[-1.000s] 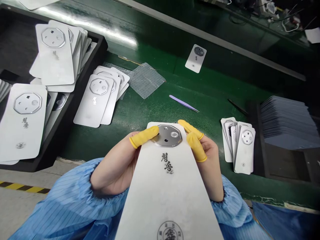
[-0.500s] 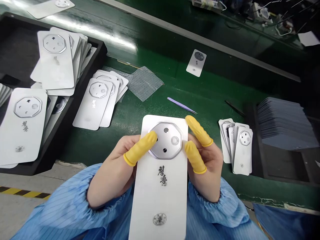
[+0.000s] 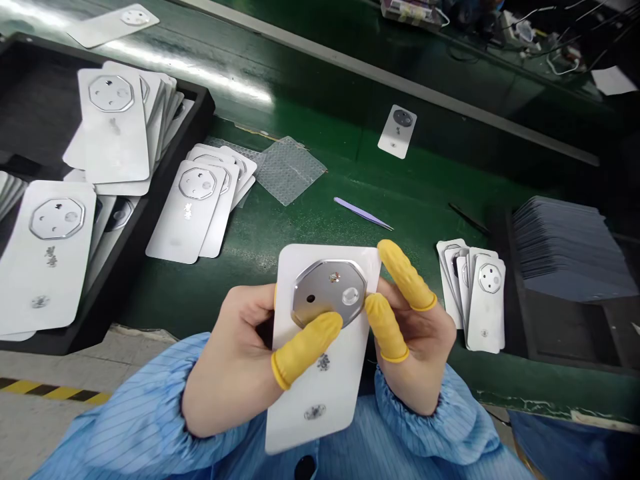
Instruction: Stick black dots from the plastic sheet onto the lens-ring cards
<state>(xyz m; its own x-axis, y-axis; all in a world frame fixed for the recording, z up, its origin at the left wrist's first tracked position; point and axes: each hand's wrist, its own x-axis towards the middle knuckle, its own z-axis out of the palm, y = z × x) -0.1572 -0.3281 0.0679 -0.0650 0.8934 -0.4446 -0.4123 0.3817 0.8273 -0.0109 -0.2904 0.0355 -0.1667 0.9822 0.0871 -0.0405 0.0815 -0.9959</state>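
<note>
Held up before me is a white phone back cover [image 3: 320, 393] with a silver octagonal camera ring, dark lettering and a round emblem. My left hand [image 3: 250, 353] grips its left side, the yellow-cotted thumb pressed across the lower edge of the ring. At the cover's right edge my right hand [image 3: 410, 333] pinches it, yellow cots on thumb and index finger. The left fingers behind the cover are hidden. Beyond the hands, purple tweezers [image 3: 363, 213] lie on the green table [image 3: 345, 173].
On the left, a black tray [image 3: 200, 127] holds white covers [image 3: 113, 147], with a small pile of covers [image 3: 185, 220] beside it. Bubble wrap [image 3: 290, 170] lies behind. To the right are more covers [image 3: 485, 307] and a stack of grey sheets [image 3: 570, 247]. One cover [image 3: 397, 131] lies farther back.
The cover has tilted, its lower end now swung up into full view and its ring turned darker. My left thumb has slid from the ring's left side to its lower edge.
</note>
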